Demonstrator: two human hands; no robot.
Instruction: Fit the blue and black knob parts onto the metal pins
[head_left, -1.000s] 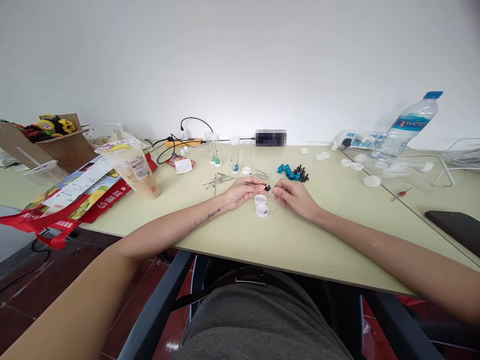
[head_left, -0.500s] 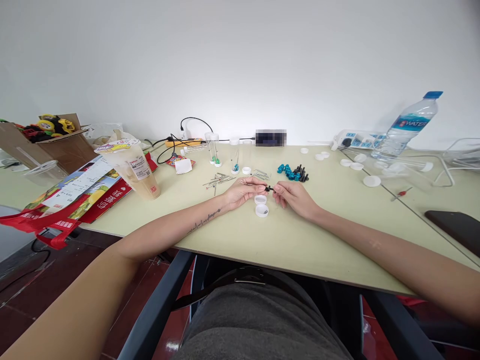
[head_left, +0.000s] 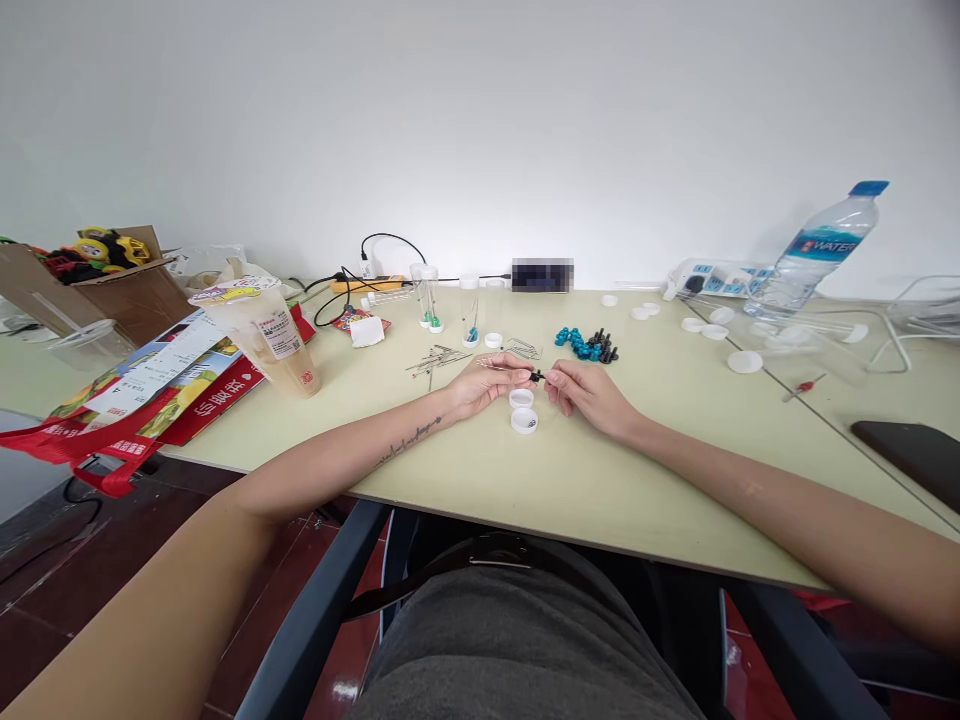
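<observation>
Black part [head_left: 536, 376], mid-frame, clamped in fingers of the left hand [head_left: 490, 387], points sideways toward the right hand [head_left: 590, 396], whose grip I cannot tell.

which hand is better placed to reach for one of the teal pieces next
The right hand, probably: it lies just in front of the teal pieces, whereas the left hand is farther left and holds a small black piece. Whether the right grips anything is unclear.
</observation>
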